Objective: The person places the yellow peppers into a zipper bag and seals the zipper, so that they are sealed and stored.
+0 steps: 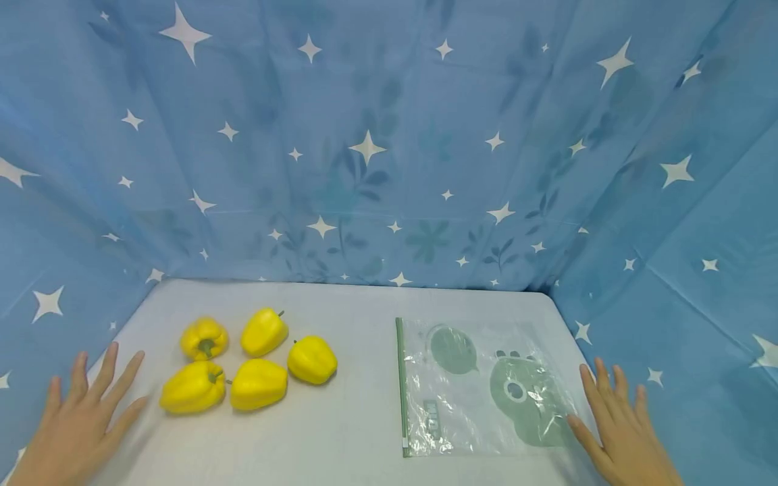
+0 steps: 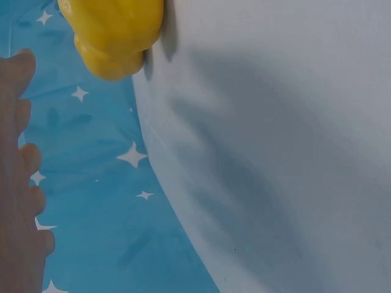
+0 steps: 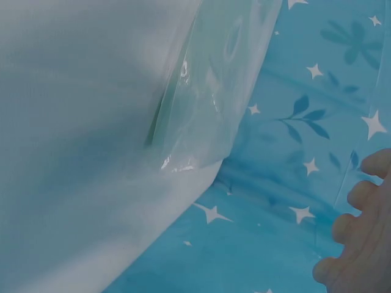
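Nearest, the left hand [image 1: 85,422] spreads its fingers at the left edge of the counter [image 1: 358,432], and the right hand [image 1: 626,428] does the same at the right; the two are well apart and hold nothing. The right thumb overlaps the near right side of the clear plastic bag [image 1: 480,398], though I cannot tell whether it touches. The bag lies flat, its green seal strip [image 1: 401,388] to the left; being thin and close to the counter's right edge, it could crumple or slip over if brushed.

On the left, two yellow peppers lie near, the left pepper [image 1: 191,390] and its neighbour [image 1: 260,386], with the right pepper [image 1: 313,360] slightly farther. Rounded and closely grouped, they could roll or knock one another if nudged. Beyond sit the far left pepper [image 1: 204,337] and the far middle pepper [image 1: 264,332], before a starry blue curtain [image 1: 365,88].
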### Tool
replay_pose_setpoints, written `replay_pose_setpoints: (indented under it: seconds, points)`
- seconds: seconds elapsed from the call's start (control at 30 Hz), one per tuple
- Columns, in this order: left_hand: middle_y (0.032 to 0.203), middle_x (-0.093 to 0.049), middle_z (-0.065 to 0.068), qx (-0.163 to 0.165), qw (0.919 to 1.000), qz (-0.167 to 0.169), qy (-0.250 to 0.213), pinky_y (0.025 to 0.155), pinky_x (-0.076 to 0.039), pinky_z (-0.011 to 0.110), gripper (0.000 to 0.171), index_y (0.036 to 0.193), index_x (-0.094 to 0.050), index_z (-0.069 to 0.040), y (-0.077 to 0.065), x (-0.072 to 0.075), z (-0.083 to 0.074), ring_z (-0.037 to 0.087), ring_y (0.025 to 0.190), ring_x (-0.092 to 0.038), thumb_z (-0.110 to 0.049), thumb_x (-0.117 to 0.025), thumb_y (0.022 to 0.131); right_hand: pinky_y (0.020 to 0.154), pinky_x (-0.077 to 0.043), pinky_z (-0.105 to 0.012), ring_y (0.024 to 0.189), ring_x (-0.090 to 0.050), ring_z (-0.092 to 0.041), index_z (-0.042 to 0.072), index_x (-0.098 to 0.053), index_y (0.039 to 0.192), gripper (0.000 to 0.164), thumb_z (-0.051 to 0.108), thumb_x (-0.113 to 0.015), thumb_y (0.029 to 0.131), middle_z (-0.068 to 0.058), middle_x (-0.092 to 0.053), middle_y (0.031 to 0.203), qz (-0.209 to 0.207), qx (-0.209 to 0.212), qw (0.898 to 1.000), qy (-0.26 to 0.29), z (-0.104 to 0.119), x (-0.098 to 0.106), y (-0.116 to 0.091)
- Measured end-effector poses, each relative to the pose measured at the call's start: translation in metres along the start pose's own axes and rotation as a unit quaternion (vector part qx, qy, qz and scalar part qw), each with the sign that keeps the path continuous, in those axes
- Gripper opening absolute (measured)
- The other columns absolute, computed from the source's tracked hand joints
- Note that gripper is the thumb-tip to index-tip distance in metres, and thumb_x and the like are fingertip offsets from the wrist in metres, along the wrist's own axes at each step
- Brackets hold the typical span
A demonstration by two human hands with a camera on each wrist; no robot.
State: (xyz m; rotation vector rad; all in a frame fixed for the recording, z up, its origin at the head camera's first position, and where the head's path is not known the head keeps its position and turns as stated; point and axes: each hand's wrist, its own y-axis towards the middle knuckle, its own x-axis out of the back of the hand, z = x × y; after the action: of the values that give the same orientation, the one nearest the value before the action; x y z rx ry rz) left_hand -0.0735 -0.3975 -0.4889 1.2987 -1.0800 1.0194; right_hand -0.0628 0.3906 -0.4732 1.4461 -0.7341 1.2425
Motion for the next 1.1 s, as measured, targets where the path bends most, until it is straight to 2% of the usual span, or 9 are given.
replay_pose_setpoints:
  seconds: [0.33,0.43,0.57,0.7,0.77,0.83,0.9,1.0,1.1]
  points:
    - [0.170,0.022,0.017,0.002,0.9999,0.006,0.008,0.117,0.027,0.071,0.088,0.166,0.012,-0.031,-0.001,0.000,-0.002,0.056,0.152,0.024,-0.051,-0.050,0.107,0.121,0.021,-0.071,0.159,0.027,-0.022,0.008,-0.009,0.168,0.079,0.029,-0.055,0.107,-0.007,0.015,0.176,-0.014,-0.005,1.000,0.015,0.006,-0.004,-0.003]
    - [0.170,0.021,0.019,-0.001,0.9999,0.000,0.014,0.117,0.021,0.075,0.090,0.165,0.014,-0.031,-0.006,-0.001,-0.003,0.057,0.152,0.023,-0.050,-0.051,0.107,0.120,0.018,-0.075,0.159,0.028,-0.023,0.009,-0.006,0.168,0.082,0.029,-0.056,0.107,-0.009,0.014,0.175,-0.003,-0.016,1.000,0.015,0.009,-0.006,-0.007]
    - [0.170,0.021,0.020,-0.006,0.9995,-0.001,0.030,0.115,0.007,0.084,0.092,0.165,0.017,-0.031,-0.014,-0.003,-0.006,0.062,0.151,0.017,-0.051,-0.051,0.107,0.118,0.015,-0.078,0.159,0.028,-0.027,0.012,-0.003,0.169,0.083,0.029,-0.056,0.107,-0.010,0.013,0.175,0.015,-0.037,0.999,0.027,0.013,-0.008,-0.012]
    - [0.170,0.021,0.020,-0.009,0.9994,-0.003,0.032,0.115,-0.001,0.086,0.093,0.165,0.018,-0.030,-0.014,-0.003,-0.012,0.063,0.151,0.015,-0.048,-0.052,0.107,0.120,0.014,-0.077,0.162,0.017,-0.036,0.011,-0.006,0.169,0.080,0.026,-0.056,0.107,-0.016,0.006,0.176,0.003,-0.051,0.997,0.053,0.016,-0.007,-0.012]
    - [0.171,0.016,0.023,-0.020,0.9994,-0.017,0.024,0.117,0.000,0.084,0.091,0.166,0.015,-0.029,-0.015,-0.001,-0.014,0.062,0.153,0.012,-0.039,-0.054,0.108,0.125,0.011,-0.071,0.164,0.008,-0.032,0.011,-0.011,0.168,0.078,0.023,-0.058,0.106,-0.021,-0.006,0.175,-0.023,-0.050,0.996,0.066,0.018,-0.006,-0.011]
    - [0.171,0.006,0.028,-0.034,0.9989,-0.031,0.010,0.121,0.004,0.078,0.091,0.167,0.011,-0.026,-0.016,0.000,-0.014,0.059,0.155,0.010,-0.026,-0.057,0.106,0.132,0.009,-0.058,0.164,0.006,-0.015,0.012,-0.018,0.168,0.076,0.021,-0.060,0.105,-0.022,-0.019,0.173,-0.052,-0.050,0.995,0.071,0.021,-0.008,-0.009]
    - [0.169,-0.005,0.033,-0.046,0.9985,-0.030,-0.004,0.125,0.011,0.071,0.090,0.169,0.004,-0.019,-0.018,0.000,-0.015,0.058,0.155,0.007,-0.014,-0.059,0.103,0.135,0.003,-0.042,0.160,0.000,0.003,0.011,-0.028,0.166,0.072,0.017,-0.063,0.103,-0.024,-0.034,0.167,-0.090,-0.051,0.992,0.078,0.024,-0.010,-0.008]
    - [0.162,-0.020,0.041,-0.037,0.9990,0.009,-0.025,0.125,0.023,0.056,0.083,0.167,-0.008,-0.006,-0.019,0.001,-0.020,0.060,0.154,0.000,-0.008,-0.059,0.101,0.130,-0.001,-0.016,0.149,-0.006,0.024,0.014,-0.039,0.162,0.067,0.015,-0.067,0.101,-0.017,-0.045,0.163,-0.139,-0.067,0.984,0.088,0.032,-0.014,-0.009]
    - [0.156,-0.033,0.043,-0.014,0.9985,0.040,-0.034,0.125,0.026,0.046,0.072,0.163,-0.020,0.002,-0.017,0.004,-0.029,0.062,0.148,-0.022,-0.011,-0.058,0.103,0.122,-0.008,-0.003,0.143,-0.016,0.028,0.015,-0.049,0.156,0.062,0.011,-0.070,0.098,0.002,-0.048,0.163,-0.186,-0.087,0.973,0.106,0.042,-0.018,-0.008]
